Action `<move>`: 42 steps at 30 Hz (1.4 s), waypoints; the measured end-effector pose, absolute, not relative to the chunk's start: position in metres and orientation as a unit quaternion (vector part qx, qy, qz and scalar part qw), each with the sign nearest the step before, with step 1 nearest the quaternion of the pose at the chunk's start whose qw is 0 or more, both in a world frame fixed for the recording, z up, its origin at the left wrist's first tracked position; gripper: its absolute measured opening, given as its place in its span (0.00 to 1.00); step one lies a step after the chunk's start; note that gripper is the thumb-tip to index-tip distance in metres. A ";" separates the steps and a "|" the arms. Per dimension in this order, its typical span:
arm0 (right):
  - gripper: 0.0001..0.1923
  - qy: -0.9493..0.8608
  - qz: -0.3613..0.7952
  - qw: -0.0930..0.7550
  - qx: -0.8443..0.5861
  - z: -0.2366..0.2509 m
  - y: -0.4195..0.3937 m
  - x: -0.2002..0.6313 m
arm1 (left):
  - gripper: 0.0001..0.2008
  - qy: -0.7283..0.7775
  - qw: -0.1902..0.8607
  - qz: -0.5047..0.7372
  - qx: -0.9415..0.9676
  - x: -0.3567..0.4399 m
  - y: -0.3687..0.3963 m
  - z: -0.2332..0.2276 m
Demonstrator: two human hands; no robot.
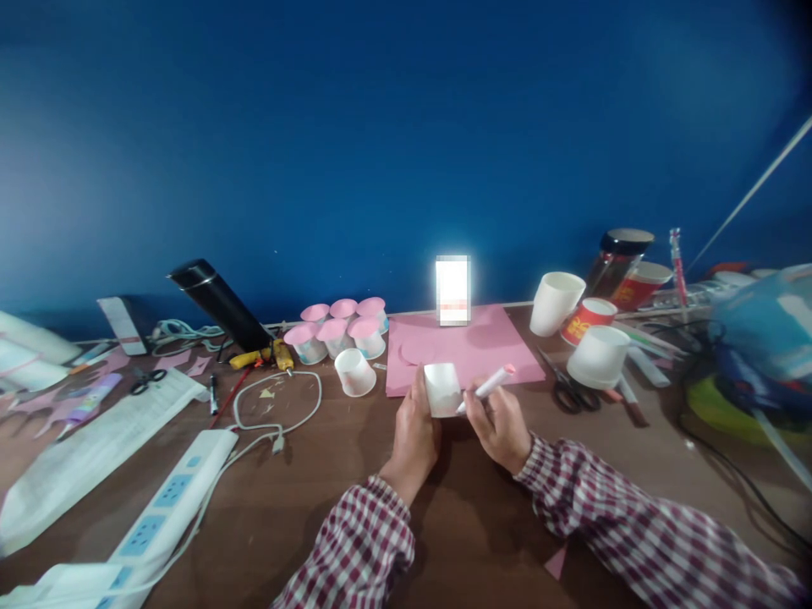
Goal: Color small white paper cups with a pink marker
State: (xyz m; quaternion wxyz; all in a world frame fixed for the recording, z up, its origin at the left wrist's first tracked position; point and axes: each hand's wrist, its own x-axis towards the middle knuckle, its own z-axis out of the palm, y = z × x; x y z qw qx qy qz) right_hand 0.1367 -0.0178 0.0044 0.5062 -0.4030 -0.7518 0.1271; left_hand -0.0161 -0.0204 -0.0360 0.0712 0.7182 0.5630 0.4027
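Observation:
My left hand [416,423] grips a small white paper cup [442,391] from its left side, above the front edge of a pink paper sheet [469,342]. In my right hand [501,427] is a white marker with a pink end [496,381], its lower end close to the cup's right side. I cannot tell whether the tip touches the cup. Left of my hands stands another white cup [355,374]. Behind it are several small cups with pink tops [336,334]. A bright, blurred-out rectangle [452,290] stands at the back of the pink sheet.
Scissors [574,393], white cups [556,303], a red cup [589,320] and markers crowd the right side. A black flask [222,304], a yellow glue gun [263,355], a white cable [317,397] and a power strip [171,499] lie to the left. A blue wall [381,152] bounds the back.

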 end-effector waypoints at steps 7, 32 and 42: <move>0.03 -0.738 0.137 0.523 -0.404 0.001 -0.019 0.136 | 0.35 0.555 0.079 0.411 0.719 -0.019 -0.019 -0.042; 0.05 -0.732 0.135 0.521 -0.419 0.003 -0.017 0.136 | 0.31 0.569 0.124 0.426 0.693 -0.016 -0.022 -0.029; 0.05 -0.716 0.131 0.533 -0.432 0.004 -0.016 0.138 | 0.31 0.569 0.142 0.423 0.691 -0.015 -0.023 -0.026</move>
